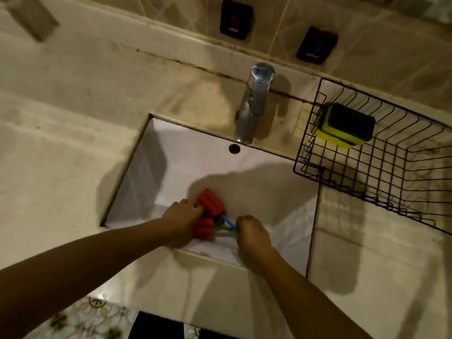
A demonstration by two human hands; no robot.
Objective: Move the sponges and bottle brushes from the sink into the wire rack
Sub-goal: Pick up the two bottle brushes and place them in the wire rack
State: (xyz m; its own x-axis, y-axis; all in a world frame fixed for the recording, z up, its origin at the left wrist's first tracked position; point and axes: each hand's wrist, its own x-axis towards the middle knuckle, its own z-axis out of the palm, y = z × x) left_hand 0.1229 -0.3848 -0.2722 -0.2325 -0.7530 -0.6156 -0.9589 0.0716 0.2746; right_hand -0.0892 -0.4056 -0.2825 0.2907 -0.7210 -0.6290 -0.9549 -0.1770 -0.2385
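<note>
Two bottle brushes with red sponge heads lie in the white sink (171, 152), near the drain. My left hand (182, 220) rests on the red heads: the upper head (210, 203) and the lower head (204, 228). My right hand (252, 232) is closed around the thin blue handle (228, 221) and green handle (223, 231). The black wire rack (381, 172) stands on the counter to the right of the sink. Two stacked yellow sponges (342, 128) with dark green scrub tops sit in its far left corner.
A chrome tap (254, 101) stands behind the sink, over the overflow hole (234, 148). Black HOT (235, 19) and COLD (315, 45) plates are on the tiled wall. Beige stone counter (61, 143) surrounds the sink.
</note>
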